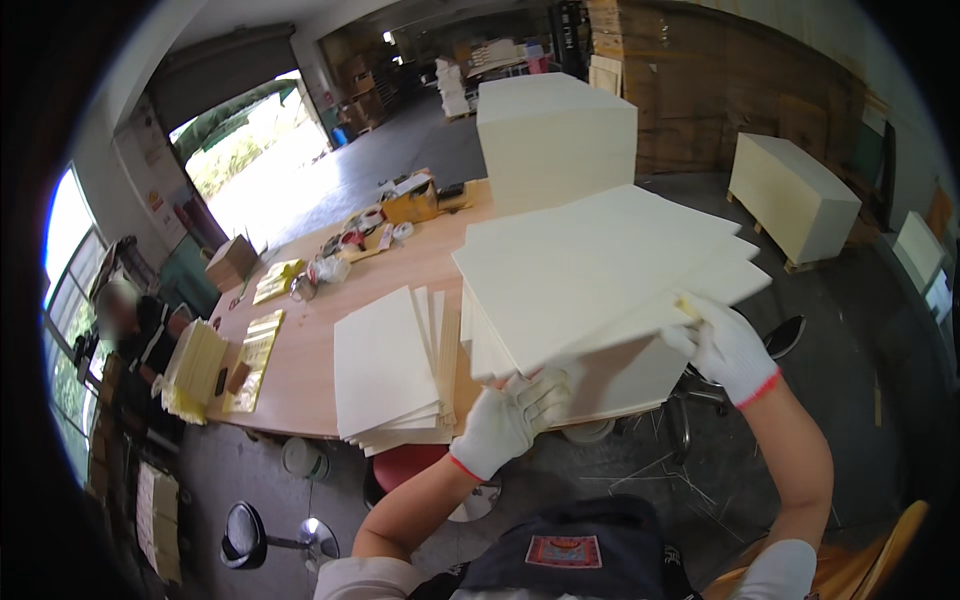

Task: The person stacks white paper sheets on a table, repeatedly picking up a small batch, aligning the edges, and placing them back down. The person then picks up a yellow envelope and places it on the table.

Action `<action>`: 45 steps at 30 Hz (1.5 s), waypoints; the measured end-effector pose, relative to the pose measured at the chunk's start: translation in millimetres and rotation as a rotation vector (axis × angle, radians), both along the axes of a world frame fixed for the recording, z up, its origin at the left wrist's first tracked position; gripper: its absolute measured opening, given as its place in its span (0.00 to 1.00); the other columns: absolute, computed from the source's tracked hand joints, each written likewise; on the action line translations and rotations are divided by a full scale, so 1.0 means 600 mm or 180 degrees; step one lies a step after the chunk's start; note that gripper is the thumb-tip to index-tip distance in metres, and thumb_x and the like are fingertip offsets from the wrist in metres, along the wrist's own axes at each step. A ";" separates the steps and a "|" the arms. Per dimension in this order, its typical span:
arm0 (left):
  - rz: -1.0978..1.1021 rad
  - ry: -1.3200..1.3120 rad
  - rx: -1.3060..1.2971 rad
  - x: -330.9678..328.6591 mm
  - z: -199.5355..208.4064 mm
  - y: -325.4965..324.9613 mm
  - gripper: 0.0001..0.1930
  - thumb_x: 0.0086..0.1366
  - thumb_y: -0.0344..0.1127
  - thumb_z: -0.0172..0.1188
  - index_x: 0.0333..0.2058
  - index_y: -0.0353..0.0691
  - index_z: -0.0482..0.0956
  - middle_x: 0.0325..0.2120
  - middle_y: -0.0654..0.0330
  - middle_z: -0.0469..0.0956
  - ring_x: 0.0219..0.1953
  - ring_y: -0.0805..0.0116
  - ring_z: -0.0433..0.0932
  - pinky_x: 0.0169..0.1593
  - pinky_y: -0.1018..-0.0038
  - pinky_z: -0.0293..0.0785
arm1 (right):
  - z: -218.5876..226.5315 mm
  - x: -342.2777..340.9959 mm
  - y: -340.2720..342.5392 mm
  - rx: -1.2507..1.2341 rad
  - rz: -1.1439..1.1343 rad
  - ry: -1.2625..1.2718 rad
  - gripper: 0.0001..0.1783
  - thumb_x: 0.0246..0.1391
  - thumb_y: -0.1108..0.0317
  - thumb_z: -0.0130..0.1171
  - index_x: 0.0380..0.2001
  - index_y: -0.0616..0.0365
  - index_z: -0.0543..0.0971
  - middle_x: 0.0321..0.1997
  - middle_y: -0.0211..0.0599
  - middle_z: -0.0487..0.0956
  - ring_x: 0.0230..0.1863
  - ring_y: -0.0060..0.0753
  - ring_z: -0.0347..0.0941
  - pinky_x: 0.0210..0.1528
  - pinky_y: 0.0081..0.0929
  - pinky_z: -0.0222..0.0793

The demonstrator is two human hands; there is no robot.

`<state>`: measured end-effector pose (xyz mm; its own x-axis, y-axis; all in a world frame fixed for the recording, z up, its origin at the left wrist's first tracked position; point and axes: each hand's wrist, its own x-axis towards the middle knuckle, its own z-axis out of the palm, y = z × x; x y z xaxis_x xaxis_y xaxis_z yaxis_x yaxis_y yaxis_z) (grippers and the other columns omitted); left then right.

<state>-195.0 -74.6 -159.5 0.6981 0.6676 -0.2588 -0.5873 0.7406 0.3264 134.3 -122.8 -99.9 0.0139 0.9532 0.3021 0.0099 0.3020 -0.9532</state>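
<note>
Both my hands wear white knitted gloves with red cuffs. My left hand (515, 415) is closed at the near left corner of a large white board (590, 270), its fingers curled by the edge. This board lies over a fanned stack of similar boards, and a shadowed gap shows under its near edge. Above the board's right side, my right hand (730, 345) pinches a small yellow piece (685, 306), whose exact kind is too small to make out. A smaller stack of white boards (385, 355) lies on the table, left of my left hand.
Tape rolls, a carton (412, 203) and yellow packets (278, 282) sit on the wooden table (300, 400). A tall white stack (557, 140) stands behind the boards, another block (795, 200) on a pallet at right. A person (150, 330) works at far left. Stools (243, 535) stand nearby.
</note>
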 end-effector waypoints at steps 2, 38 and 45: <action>0.0142 -0.0588 -0.0185 -0.023 0.025 -0.011 0.31 0.76 0.58 0.44 0.66 0.42 0.65 0.60 0.47 0.74 0.62 0.53 0.73 0.64 0.55 0.71 | 0.011 0.008 -0.050 -0.1024 -0.0136 0.1534 0.18 0.68 0.77 0.45 0.58 0.68 0.72 0.55 0.45 0.77 0.52 0.38 0.79 0.52 0.33 0.80; 0.3386 0.1438 -0.0317 -0.412 -0.296 0.175 0.13 0.67 0.30 0.61 0.50 0.41 0.76 0.45 0.62 0.79 0.49 0.66 0.77 0.53 0.66 0.76 | 0.029 -0.154 -0.060 -0.1933 0.0678 0.0985 0.28 0.67 0.55 0.54 0.61 0.63 0.68 0.43 0.57 0.82 0.34 0.42 0.83 0.35 0.38 0.83; 0.3408 0.1418 -0.0356 -0.425 -0.316 0.174 0.05 0.68 0.29 0.59 0.42 0.42 0.79 0.44 0.62 0.79 0.47 0.65 0.77 0.53 0.67 0.77 | 0.011 -0.156 -0.050 -0.1858 0.0742 0.1038 0.27 0.67 0.52 0.56 0.61 0.58 0.70 0.40 0.52 0.80 0.32 0.37 0.77 0.32 0.33 0.76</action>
<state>-450.1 29.6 -349.0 -0.3763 0.8187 -0.4338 -0.7797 -0.0269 0.6255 40.6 -152.8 -93.2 -0.2073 0.9474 -0.2440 -0.3063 -0.2997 -0.9035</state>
